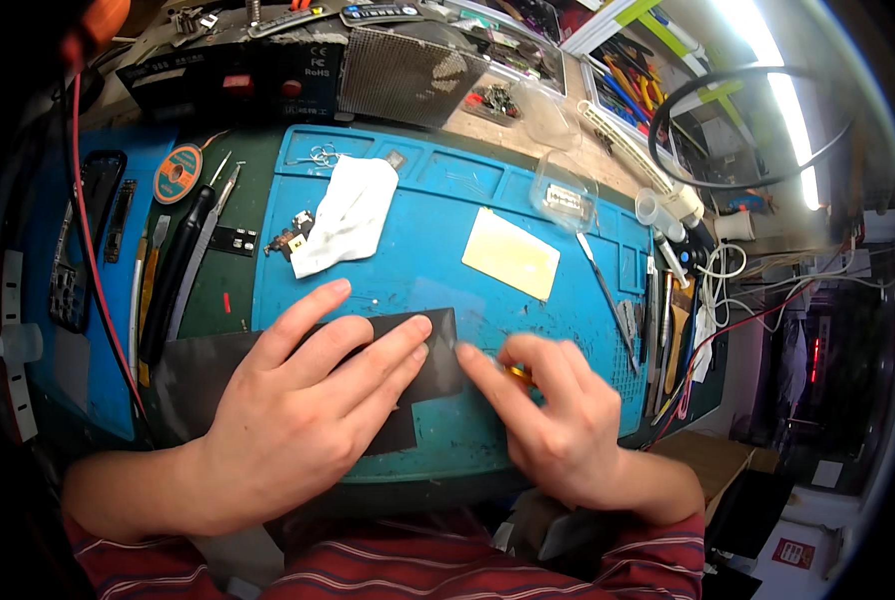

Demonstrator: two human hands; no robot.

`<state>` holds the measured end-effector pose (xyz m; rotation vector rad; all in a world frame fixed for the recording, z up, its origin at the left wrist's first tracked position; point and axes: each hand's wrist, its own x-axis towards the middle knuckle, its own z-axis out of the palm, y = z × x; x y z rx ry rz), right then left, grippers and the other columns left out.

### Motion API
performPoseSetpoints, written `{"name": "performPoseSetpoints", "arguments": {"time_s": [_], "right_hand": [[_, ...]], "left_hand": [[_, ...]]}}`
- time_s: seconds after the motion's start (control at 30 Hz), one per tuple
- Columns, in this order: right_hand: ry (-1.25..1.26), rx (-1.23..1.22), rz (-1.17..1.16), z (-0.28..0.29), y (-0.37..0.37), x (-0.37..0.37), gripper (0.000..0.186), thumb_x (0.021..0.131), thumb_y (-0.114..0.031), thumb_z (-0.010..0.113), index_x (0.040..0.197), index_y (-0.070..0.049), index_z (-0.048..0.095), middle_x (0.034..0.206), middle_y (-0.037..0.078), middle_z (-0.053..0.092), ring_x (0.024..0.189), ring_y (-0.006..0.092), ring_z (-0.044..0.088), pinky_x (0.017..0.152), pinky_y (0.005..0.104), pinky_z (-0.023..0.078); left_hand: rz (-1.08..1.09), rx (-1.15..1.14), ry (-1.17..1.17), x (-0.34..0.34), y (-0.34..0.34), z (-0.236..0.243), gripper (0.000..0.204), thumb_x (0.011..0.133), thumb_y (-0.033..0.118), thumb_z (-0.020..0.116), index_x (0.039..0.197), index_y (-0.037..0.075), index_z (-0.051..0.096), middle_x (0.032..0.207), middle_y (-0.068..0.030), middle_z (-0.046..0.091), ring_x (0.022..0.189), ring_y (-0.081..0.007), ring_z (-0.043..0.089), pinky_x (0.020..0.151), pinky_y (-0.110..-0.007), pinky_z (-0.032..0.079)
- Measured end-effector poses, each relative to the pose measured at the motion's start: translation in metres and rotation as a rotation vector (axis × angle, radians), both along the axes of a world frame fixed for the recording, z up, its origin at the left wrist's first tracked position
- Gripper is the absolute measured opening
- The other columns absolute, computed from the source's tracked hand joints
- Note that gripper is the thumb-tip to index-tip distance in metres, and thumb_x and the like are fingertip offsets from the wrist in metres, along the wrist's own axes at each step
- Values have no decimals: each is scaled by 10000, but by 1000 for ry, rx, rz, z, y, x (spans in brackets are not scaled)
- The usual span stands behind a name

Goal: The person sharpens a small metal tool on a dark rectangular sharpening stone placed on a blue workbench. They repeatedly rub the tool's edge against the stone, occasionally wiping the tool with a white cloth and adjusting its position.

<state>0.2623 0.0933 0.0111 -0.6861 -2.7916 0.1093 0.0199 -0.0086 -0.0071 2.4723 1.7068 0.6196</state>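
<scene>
A dark grey sheet (pixel 203 375) with a notched corner lies on the blue silicone mat (pixel 368 290). My left hand (pixel 323 400) rests across it, fingers outstretched and pressing near its upper right part. Beside the sheet's right edge, my right hand (pixel 553 420) is curled round a small yellow object (pixel 518 372), mostly hidden, with the index finger reaching to the sheet's edge. Above them are a white cloth (pixel 348 215) and a yellow pad (pixel 508 255).
Tools (pixel 183 275) and a solder wick spool (pixel 178 172) lie left; a phone frame (pixel 78 250) sits beyond them. A clear container (pixel 566 185) and more tools (pixel 668 330) stand right. A black case (pixel 228 80) and wire loop (pixel 748 70) are at the back.
</scene>
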Motion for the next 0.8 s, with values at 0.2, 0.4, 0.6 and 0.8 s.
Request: {"name": "performPoseSetpoints", "arguments": {"time_s": [0.2, 0.4, 0.6, 0.8], "right_hand": [[-3, 20, 27, 0, 4, -1, 508, 787, 1, 736, 1283, -83, 808, 1022, 43, 635, 793, 188, 624, 617, 308, 531], [-7, 24, 38, 0, 2, 2, 465, 827, -32, 752, 1287, -77, 801, 1037, 30, 643, 799, 167, 622, 597, 295, 511], [-31, 29, 39, 1, 7, -2, 477, 814, -36, 770, 1288, -78, 800, 1064, 41, 661, 822, 170, 643, 593, 288, 518], [-34, 13, 38, 3, 10, -8, 481, 818, -28, 768, 1296, -76, 800, 1068, 40, 661, 820, 170, 643, 594, 287, 524]], "left_hand": [[5, 0, 2, 0, 0, -1, 517, 815, 143, 805, 1318, 24, 780, 1462, -34, 723, 1138, -190, 658, 1258, -505, 420], [10, 0, -8, 0, 0, -1, 513, 812, 143, 804, 1311, 26, 782, 1465, -32, 721, 1136, -191, 658, 1262, -510, 415], [5, -3, 2, -2, -1, -2, 516, 813, 146, 807, 1315, 30, 780, 1465, -32, 720, 1141, -190, 656, 1267, -510, 409], [8, -6, 2, -1, -1, -1, 512, 812, 141, 810, 1312, 33, 783, 1462, -32, 723, 1144, -191, 656, 1269, -511, 407]]}}
